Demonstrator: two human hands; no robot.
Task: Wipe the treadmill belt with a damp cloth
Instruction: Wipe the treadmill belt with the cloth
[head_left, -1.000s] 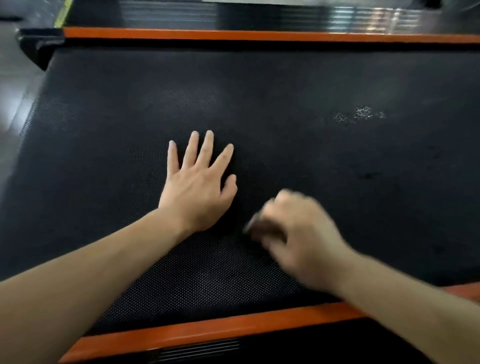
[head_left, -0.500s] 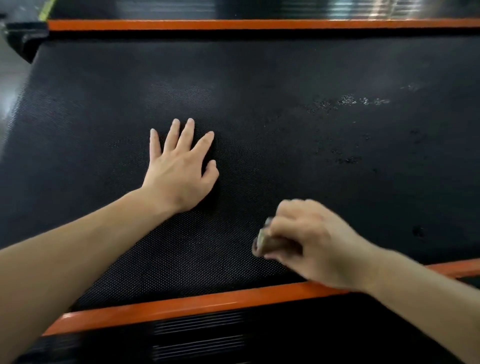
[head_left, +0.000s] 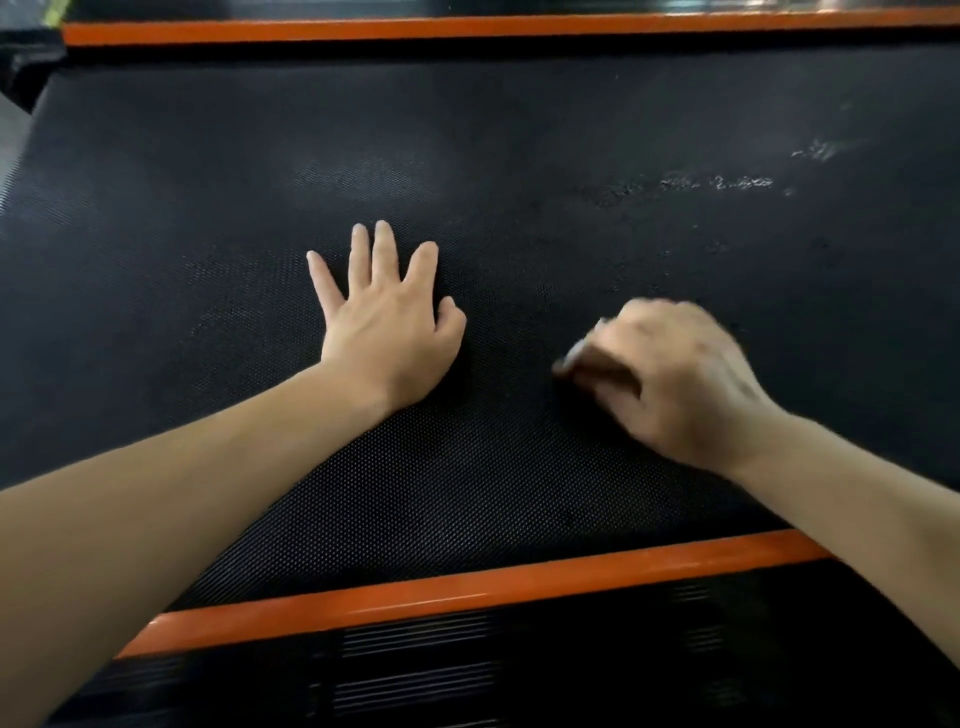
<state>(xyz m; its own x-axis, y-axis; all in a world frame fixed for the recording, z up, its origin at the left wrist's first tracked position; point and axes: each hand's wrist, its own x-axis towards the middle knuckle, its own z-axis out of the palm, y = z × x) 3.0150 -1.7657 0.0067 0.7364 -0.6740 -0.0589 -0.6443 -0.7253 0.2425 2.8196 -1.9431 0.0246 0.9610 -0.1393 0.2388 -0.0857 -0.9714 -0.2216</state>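
The black textured treadmill belt (head_left: 467, 130) fills most of the head view. My left hand (head_left: 387, 322) lies flat on it left of centre, fingers straight and spread. To its right my right hand (head_left: 670, 379) is blurred, its fingers curled round a small dark cloth (head_left: 576, 358), pressed to the belt. Only a sliver of the cloth shows at the fingertips. Shiny wet streaks (head_left: 717, 183) mark the belt at the upper right.
An orange side rail (head_left: 467, 597) runs along the near edge of the belt, with black ribbed footboard (head_left: 415, 675) below it. A second orange rail (head_left: 467, 26) borders the far edge. A black end cap (head_left: 26, 62) sits at the upper left corner.
My right hand with the cloth has swept from the near rail up the belt, away from me. My left hand stays flat in the same spot on the belt.
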